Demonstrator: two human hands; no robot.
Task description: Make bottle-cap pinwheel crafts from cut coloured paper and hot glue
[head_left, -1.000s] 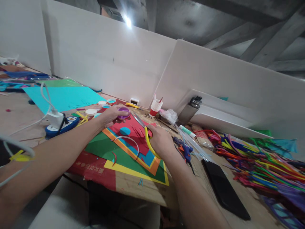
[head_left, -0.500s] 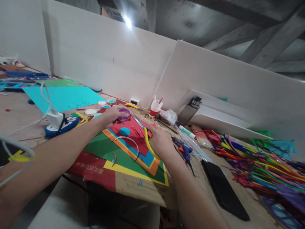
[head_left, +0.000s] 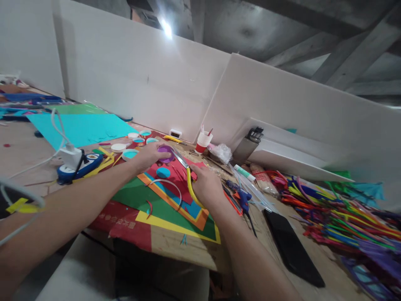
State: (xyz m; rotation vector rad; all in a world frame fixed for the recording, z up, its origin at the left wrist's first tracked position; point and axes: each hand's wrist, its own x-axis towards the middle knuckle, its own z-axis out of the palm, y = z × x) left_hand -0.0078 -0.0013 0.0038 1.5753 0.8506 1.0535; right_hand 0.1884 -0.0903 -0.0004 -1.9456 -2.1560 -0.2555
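My left hand (head_left: 150, 155) is closed on a small round purple piece (head_left: 165, 149) over a red paper sheet (head_left: 175, 175). My right hand (head_left: 204, 186) grips yellow-handled scissors (head_left: 187, 173), whose metal blades point toward the purple piece and nearly touch it. Under both hands lies a stack of coloured paper sheets: red on top, then blue, orange, green (head_left: 138, 196) and yellow. A small blue paper circle (head_left: 163, 172) and a curved white strip (head_left: 169, 183) rest on the stack.
A white charger on a blue power strip (head_left: 78, 165) lies left. Small tape rolls (head_left: 131, 144), a cup (head_left: 203, 142), a metal bottle (head_left: 249, 146), a blue glue gun (head_left: 242, 196), a black phone (head_left: 291, 246) and several pipe cleaners (head_left: 338, 213) lie right. White boards stand behind.
Both hands have drawn closer together. The scissor blades have moved up to the purple piece. The view has shifted slightly.
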